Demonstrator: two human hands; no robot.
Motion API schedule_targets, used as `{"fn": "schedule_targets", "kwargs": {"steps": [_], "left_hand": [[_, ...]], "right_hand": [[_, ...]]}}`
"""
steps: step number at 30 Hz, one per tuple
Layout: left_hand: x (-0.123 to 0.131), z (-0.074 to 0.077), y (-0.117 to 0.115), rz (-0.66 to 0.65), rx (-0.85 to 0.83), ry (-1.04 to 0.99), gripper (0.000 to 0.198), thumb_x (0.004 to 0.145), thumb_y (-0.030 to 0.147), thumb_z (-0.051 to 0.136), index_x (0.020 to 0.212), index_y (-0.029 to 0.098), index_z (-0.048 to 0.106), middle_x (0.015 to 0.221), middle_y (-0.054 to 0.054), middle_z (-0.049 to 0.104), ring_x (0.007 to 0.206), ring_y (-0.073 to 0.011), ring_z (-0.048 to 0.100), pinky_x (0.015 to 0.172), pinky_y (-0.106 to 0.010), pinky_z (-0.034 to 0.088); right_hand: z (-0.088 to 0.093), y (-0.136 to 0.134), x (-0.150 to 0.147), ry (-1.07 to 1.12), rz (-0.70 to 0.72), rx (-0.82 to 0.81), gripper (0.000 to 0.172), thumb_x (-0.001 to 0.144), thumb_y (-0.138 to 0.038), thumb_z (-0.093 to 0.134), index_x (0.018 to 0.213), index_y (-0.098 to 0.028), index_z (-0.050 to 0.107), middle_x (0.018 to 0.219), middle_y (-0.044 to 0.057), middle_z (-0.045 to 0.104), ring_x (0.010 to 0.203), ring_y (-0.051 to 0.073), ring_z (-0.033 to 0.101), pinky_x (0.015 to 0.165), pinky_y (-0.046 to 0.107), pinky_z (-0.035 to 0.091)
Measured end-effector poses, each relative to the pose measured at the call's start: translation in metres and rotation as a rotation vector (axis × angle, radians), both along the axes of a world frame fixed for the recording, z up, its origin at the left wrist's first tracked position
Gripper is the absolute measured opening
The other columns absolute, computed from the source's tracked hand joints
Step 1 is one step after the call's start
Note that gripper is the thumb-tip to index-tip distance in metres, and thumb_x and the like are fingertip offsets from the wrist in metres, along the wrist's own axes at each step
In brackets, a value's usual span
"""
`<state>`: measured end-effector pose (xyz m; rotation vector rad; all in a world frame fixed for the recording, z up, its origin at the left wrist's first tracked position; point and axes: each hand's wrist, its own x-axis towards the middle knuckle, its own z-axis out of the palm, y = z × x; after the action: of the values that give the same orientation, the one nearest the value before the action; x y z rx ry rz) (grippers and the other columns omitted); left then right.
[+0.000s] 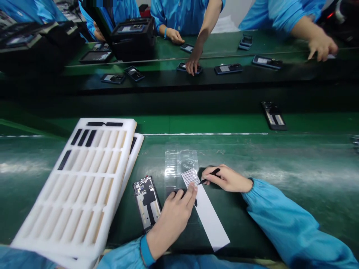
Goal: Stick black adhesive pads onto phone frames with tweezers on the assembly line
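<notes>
My right hand (221, 178) is closed round black tweezers (214, 172); their tips touch or hover over a white strip sheet (211, 220) near its dotted end. My left hand (178, 211) lies on this sheet with its fingers stretched out, fingertips beside the rows of small dark dots. A small black piece (195, 203) shows at the edge of those fingers; I cannot tell whether they touch it. Left of that hand lies an opened phone (147, 201) with its inside facing up, its lower end partly hidden by the wrist. Clear plastic film (172, 168) is on the bench above the hands.
A white slotted foam tray (81, 170) with several black strips rests on another tray at the left. A phone body (273, 116) lies at the back right. Beyond, several phones (228, 69) sit on a dark line, where co-workers' hands (194, 63) reach in. Black trays (133, 41) are stacked there.
</notes>
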<state>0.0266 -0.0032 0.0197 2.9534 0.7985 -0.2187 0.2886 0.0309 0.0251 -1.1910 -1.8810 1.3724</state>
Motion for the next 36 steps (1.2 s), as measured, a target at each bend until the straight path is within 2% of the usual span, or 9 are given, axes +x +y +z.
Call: {"fn": "schedule_targets", "kwargs": {"steps": [5, 12, 17, 19, 22, 24, 27, 31, 36], "left_hand": [[0.001, -0.001, 0.0, 0.022, -0.011, -0.012, 0.082, 0.07, -0.01, 0.04, 0.15, 0.007, 0.04, 0.155, -0.01, 0.046, 0.1, -0.0238, 0.06, 0.078, -0.037, 0.056], [0.0, -0.004, -0.006, 0.134, -0.071, -0.172, 0.079, 0.075, -0.012, 0.038, 0.149, 0.014, 0.041, 0.155, -0.009, 0.046, 0.106, -0.0247, 0.062, 0.086, -0.041, 0.054], [-0.021, 0.016, -0.025, 0.699, -0.608, -0.737, 0.042, 0.103, 0.016, 0.037, 0.143, 0.023, 0.043, 0.135, -0.008, 0.06, 0.123, -0.0182, 0.056, 0.107, -0.033, 0.044], [-0.035, 0.023, -0.033, 0.907, -0.881, -0.838, 0.031, 0.106, 0.033, 0.036, 0.129, 0.02, 0.053, 0.107, -0.005, 0.066, 0.099, -0.0155, 0.063, 0.09, -0.028, 0.05], [-0.061, 0.028, -0.045, 1.048, -1.082, -0.9, 0.04, 0.106, 0.045, 0.032, 0.103, 0.017, 0.06, 0.067, 0.003, 0.051, 0.059, -0.0116, 0.049, 0.06, -0.024, 0.044], [-0.081, 0.027, -0.054, 1.084, -1.051, -0.912, 0.042, 0.106, 0.046, 0.032, 0.096, 0.018, 0.061, 0.061, 0.005, 0.045, 0.054, -0.0109, 0.043, 0.057, -0.024, 0.039], [-0.108, 0.021, -0.069, 1.112, -0.894, -0.923, 0.034, 0.106, 0.042, 0.038, 0.109, 0.02, 0.065, 0.078, 0.0, 0.061, 0.073, -0.0128, 0.057, 0.074, -0.025, 0.046], [-0.133, 0.004, -0.086, 1.113, -0.676, -1.003, 0.029, 0.102, 0.031, 0.049, 0.126, 0.028, 0.064, 0.116, -0.005, 0.067, 0.107, -0.0175, 0.063, 0.094, -0.027, 0.05], [-0.148, -0.019, -0.097, 0.909, -0.299, -0.855, 0.049, 0.096, 0.014, 0.05, 0.142, 0.029, 0.056, 0.121, -0.006, 0.067, 0.105, -0.0193, 0.064, 0.09, -0.029, 0.055]], "right_hand": [[-0.02, -0.013, -0.003, 0.13, -0.163, -0.132, 0.043, 0.101, -0.044, 0.05, 0.125, -0.014, 0.068, 0.088, 0.008, 0.078, 0.072, 0.016, 0.074, 0.07, 0.027, 0.061], [-0.028, -0.03, -0.003, 0.256, -0.39, -0.227, 0.053, 0.095, -0.056, 0.057, 0.117, -0.01, 0.07, 0.079, 0.01, 0.076, 0.067, 0.018, 0.073, 0.067, 0.028, 0.06], [0.0, -0.025, -0.033, 0.266, -0.547, -0.118, 0.046, 0.095, -0.054, 0.058, 0.078, -0.016, 0.075, 0.098, 0.014, 0.077, 0.068, 0.017, 0.072, 0.067, 0.028, 0.059], [0.012, -0.014, -0.068, 0.275, -0.532, -0.093, 0.042, 0.096, -0.052, 0.057, 0.089, -0.016, 0.076, 0.09, 0.012, 0.078, 0.071, 0.02, 0.073, 0.068, 0.029, 0.06], [0.018, 0.008, -0.137, 0.327, -0.459, -0.11, 0.047, 0.096, -0.055, 0.055, 0.11, -0.014, 0.072, 0.072, 0.008, 0.075, 0.07, 0.021, 0.074, 0.062, 0.029, 0.059], [0.011, 0.021, -0.177, 0.364, -0.437, -0.129, 0.053, 0.095, -0.059, 0.054, 0.114, -0.011, 0.069, 0.064, 0.006, 0.072, 0.068, 0.021, 0.074, 0.056, 0.027, 0.056], [-0.012, 0.029, -0.212, 0.387, -0.454, -0.153, 0.056, 0.094, -0.061, 0.053, 0.115, -0.011, 0.066, 0.064, 0.006, 0.071, 0.06, 0.019, 0.07, 0.05, 0.026, 0.053], [-0.037, 0.028, -0.216, 0.346, -0.467, -0.126, 0.049, 0.095, -0.057, 0.055, 0.111, -0.012, 0.068, 0.069, 0.006, 0.073, 0.06, 0.017, 0.069, 0.06, 0.029, 0.058], [-0.042, 0.023, -0.212, 0.232, -0.4, -0.055, 0.039, 0.098, -0.049, 0.054, 0.108, -0.016, 0.072, 0.09, 0.009, 0.076, 0.07, 0.017, 0.072, 0.067, 0.029, 0.06]]}}
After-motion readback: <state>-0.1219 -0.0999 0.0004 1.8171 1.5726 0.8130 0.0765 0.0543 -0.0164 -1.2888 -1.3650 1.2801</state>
